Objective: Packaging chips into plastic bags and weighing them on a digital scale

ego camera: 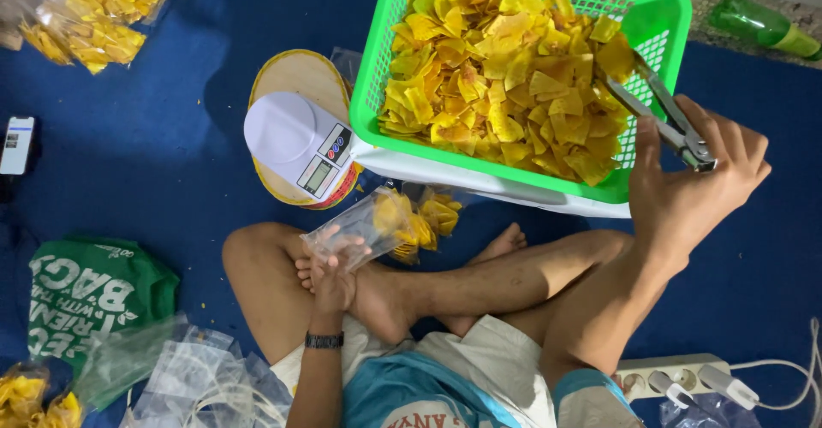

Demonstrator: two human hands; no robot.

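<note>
I sit cross-legged on a blue mat. My right hand (pixel 689 184) grips metal tongs (pixel 655 111) whose tips reach into the yellow chips (pixel 505 77) filling a green plastic basket (pixel 377 68). My left hand (pixel 332 261), with a dark watch on the wrist, holds the mouth of a clear plastic bag (pixel 385 222) that is partly filled with chips and lies over my knee. A white digital kitchen scale (pixel 300 141) rests on a round wooden board (pixel 295 77) just left of the basket.
Filled chip bags (pixel 94 8) lie at top left, a phone (pixel 17 145) at the left edge. A green cloth bag (pixel 86 295) and empty clear bags (pixel 197 377) sit lower left. A white power strip (pixel 676 377) lies lower right, a green bottle (pixel 762 26) top right.
</note>
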